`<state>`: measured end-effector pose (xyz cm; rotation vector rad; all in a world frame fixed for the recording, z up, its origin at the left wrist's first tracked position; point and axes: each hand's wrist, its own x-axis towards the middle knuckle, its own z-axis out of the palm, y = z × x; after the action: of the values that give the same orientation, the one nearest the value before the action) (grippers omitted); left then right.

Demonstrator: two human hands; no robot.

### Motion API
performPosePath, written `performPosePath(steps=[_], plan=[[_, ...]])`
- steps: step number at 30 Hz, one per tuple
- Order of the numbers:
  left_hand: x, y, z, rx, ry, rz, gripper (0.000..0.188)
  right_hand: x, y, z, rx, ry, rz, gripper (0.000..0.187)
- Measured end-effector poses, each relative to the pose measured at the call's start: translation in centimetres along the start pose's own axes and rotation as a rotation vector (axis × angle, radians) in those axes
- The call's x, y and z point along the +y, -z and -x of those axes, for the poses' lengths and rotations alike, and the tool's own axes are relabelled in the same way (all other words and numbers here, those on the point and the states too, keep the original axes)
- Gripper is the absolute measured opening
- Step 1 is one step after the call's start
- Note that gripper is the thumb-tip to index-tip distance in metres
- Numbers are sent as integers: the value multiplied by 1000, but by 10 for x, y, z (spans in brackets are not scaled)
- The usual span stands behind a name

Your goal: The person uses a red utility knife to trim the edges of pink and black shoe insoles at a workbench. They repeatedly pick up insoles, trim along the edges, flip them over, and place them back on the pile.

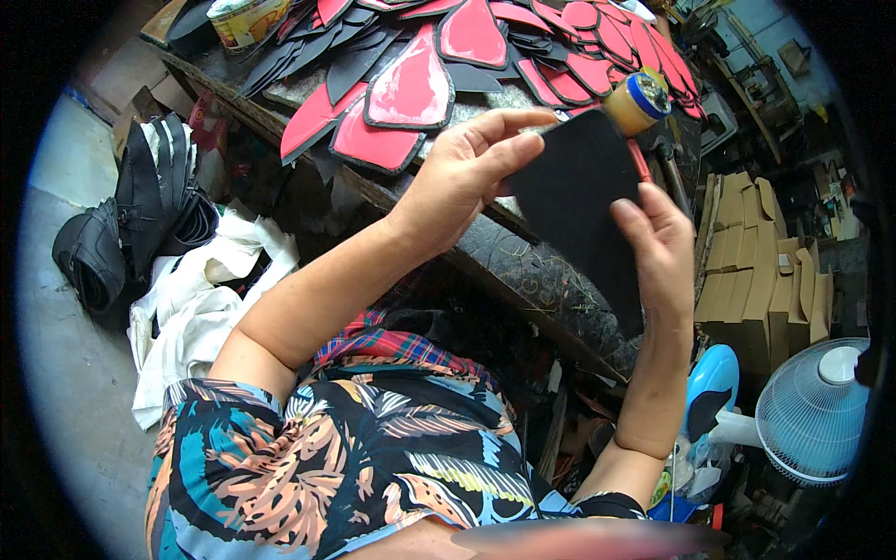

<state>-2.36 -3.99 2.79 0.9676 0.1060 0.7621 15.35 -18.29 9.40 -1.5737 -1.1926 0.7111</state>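
Watching from the head view, the only one on my screen, I log one black panel (581, 191), held up between both hands over the near edge of the workbench (551, 275).

Hands: the left hand (453, 177) pinches the panel's upper left corner, thumb toward me and fingers bent behind. The right hand (667, 247) has its thumb against the near face at the right edge, its fingers partly curled. A red stick (640, 161) shows just above those fingers; I cannot tell whether they grip it.

Handling (my estimate): light and thin, soft enough to flex yet with some body, since it spans the hands without collapsing. Matt face, so probably not slippery; not fragile, though it may crease. I would take hold at opposite edges with a thumb-and-finger pinch, keeping off the middle.

Orientation: plain black face toward the camera; the far face is hidden. Broad end up, near the jar (637, 105), narrowing downward. Long axis slopes from upper left to lower right, with the tapered end below the right hand; its outline there is blurred.
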Motion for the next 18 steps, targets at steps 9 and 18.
performPosePath(steps=[9, 18], plan=[[-9, -18, 10, 24, 120, -24, 40, 40, 36, -12, -89, 59, -129, 31], [52, 24, 4, -100, 164, -427, 39, 179, 180, -55, 471, -293, 1276, 50]])
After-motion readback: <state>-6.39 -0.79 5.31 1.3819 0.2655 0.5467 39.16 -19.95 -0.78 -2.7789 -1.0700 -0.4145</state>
